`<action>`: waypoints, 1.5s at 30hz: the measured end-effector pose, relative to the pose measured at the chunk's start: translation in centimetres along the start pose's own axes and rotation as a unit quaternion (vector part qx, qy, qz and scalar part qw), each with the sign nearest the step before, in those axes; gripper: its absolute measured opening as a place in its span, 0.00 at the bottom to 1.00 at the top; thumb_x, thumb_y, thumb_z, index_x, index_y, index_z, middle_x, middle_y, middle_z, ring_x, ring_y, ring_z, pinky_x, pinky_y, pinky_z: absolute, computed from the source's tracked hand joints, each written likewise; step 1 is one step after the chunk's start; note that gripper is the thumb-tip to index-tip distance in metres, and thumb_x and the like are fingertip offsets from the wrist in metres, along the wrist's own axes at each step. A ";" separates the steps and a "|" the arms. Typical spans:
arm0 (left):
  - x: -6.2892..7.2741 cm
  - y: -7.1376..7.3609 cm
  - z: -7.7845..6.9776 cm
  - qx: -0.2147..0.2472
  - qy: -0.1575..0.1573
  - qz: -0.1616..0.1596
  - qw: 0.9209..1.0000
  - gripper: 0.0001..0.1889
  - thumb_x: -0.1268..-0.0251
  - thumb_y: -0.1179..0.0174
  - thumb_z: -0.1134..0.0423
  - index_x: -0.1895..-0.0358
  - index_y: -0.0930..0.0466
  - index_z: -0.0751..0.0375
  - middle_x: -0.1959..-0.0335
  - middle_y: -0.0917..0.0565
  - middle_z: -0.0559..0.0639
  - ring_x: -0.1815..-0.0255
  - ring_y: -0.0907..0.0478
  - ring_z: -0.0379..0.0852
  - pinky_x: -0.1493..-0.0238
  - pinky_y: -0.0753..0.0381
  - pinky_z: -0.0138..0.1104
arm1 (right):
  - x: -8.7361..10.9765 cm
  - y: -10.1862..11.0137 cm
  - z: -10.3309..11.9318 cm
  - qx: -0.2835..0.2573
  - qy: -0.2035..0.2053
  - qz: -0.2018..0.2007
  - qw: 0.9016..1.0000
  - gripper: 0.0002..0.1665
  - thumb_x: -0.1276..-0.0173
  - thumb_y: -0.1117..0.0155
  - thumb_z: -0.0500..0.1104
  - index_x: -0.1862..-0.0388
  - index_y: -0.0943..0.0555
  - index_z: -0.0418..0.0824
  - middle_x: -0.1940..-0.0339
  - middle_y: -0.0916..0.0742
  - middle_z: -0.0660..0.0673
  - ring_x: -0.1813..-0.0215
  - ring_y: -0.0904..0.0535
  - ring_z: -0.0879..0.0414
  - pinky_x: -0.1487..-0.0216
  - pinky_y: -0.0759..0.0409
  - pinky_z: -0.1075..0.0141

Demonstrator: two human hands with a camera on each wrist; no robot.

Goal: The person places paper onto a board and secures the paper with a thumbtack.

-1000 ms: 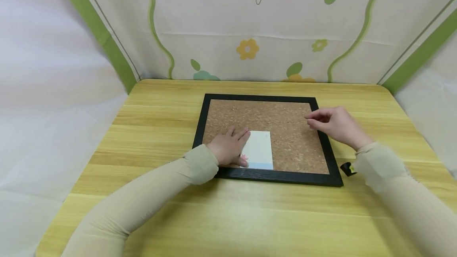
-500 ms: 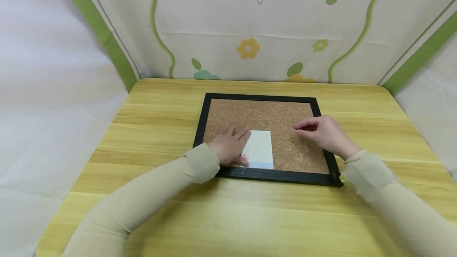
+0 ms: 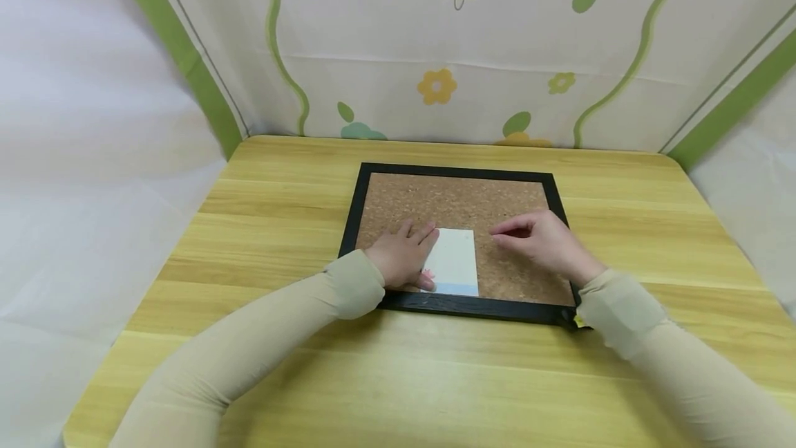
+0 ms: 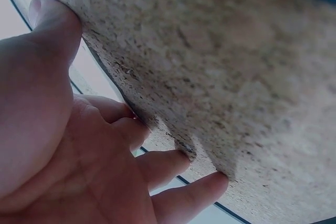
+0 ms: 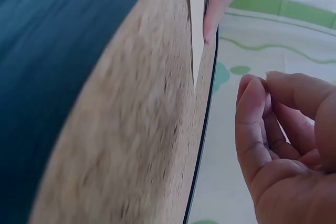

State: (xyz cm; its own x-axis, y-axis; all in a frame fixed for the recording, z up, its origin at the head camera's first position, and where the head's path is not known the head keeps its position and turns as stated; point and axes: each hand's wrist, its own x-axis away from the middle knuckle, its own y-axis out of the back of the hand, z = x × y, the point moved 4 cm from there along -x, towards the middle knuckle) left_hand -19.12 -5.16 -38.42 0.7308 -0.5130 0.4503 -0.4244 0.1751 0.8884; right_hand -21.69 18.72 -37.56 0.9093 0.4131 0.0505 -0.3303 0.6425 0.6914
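Note:
A black-framed cork board lies flat on the wooden table. On its lower middle rests a white card with a blue band at the bottom and a pink figure at lower left. My left hand presses the card's left side with spread fingers; in the left wrist view several fingertips touch the cork. My right hand is held above the board, right of the card. Its thumb and index finger pinch a tiny pin, almost wholly hidden by the fingertips.
The wooden table extends around the board on all sides. Behind stands a white cloth wall with printed flowers and green vines. A small black object with a yellow patch shows beneath the right wrist, over the frame's near right corner.
My right hand has moved left and toward me, from the board's right frame to near the card, still pinching. The left hand stays on the card. The head view has shifted slightly.

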 end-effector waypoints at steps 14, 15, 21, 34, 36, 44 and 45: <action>-0.5 -0.2 -0.1 0.011 0.012 0.007 1.000 0.53 0.38 0.43 0.33 0.19 0.60 0.53 0.18 0.61 0.49 0.20 0.62 0.61 0.29 0.49 0.60 | -0.4 -2.3 2.3 -0.025 0.033 0.010 0.999 0.12 0.34 0.29 0.43 0.53 0.11 0.43 0.58 0.10 0.51 0.59 0.15 0.58 0.60 0.18 0.67; -0.5 -0.2 -0.1 0.012 0.012 0.007 1.000 0.53 0.38 0.43 0.34 0.19 0.60 0.53 0.18 0.61 0.49 0.20 0.62 0.61 0.29 0.49 0.60 | -0.4 -2.3 2.6 -0.027 0.037 0.011 0.999 0.12 0.34 0.28 0.43 0.53 0.11 0.42 0.58 0.10 0.51 0.59 0.15 0.58 0.61 0.18 0.66; -0.5 -0.2 -0.1 0.014 0.012 0.006 1.000 0.52 0.37 0.43 0.34 0.19 0.60 0.53 0.18 0.61 0.49 0.20 0.62 0.61 0.29 0.49 0.61 | 0.2 -2.2 4.7 -0.029 0.073 0.005 0.997 0.11 0.35 0.28 0.41 0.54 0.11 0.43 0.60 0.10 0.52 0.63 0.16 0.58 0.64 0.17 0.66; -0.6 -0.3 0.1 0.004 0.015 -0.001 1.000 0.53 0.38 0.43 0.33 0.19 0.59 0.53 0.18 0.60 0.49 0.20 0.61 0.61 0.29 0.49 0.60 | 1.8 -2.4 9.1 0.008 0.275 -0.054 0.960 0.15 0.42 0.26 0.29 0.57 0.11 0.42 0.61 0.11 0.52 0.65 0.16 0.63 0.67 0.18 0.69; -0.6 -0.4 0.2 0.000 0.014 -0.002 1.000 0.53 0.38 0.43 0.33 0.19 0.59 0.53 0.18 0.60 0.49 0.20 0.60 0.61 0.29 0.49 0.60 | 2.0 -2.4 9.6 0.042 0.326 -0.076 0.941 0.17 0.45 0.25 0.27 0.57 0.11 0.40 0.61 0.11 0.50 0.65 0.16 0.63 0.68 0.19 0.69; -0.6 -0.3 0.2 -0.007 0.013 -0.002 1.000 0.53 0.38 0.43 0.33 0.19 0.59 0.54 0.18 0.60 0.49 0.21 0.59 0.61 0.29 0.49 0.60 | 2.5 -3.0 10.3 0.103 0.412 -0.090 0.901 0.20 0.51 0.25 0.22 0.59 0.12 0.36 0.63 0.12 0.48 0.67 0.17 0.60 0.68 0.18 0.68; -0.6 -0.3 0.2 -0.006 0.013 -0.001 1.000 0.53 0.38 0.43 0.33 0.19 0.59 0.54 0.18 0.60 0.49 0.21 0.59 0.61 0.29 0.49 0.60 | 2.4 -3.1 10.3 0.105 0.410 -0.086 0.902 0.20 0.51 0.25 0.22 0.59 0.12 0.36 0.63 0.12 0.48 0.67 0.17 0.60 0.68 0.18 0.68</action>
State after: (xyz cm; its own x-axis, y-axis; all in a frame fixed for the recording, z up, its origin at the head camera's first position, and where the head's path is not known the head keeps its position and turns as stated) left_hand -19.57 -5.04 -38.97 0.7461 -0.4909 0.4498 -0.4157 0.1843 0.8906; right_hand -15.85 11.11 -32.13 0.4213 0.7130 -0.5604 -0.0691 0.6414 0.7641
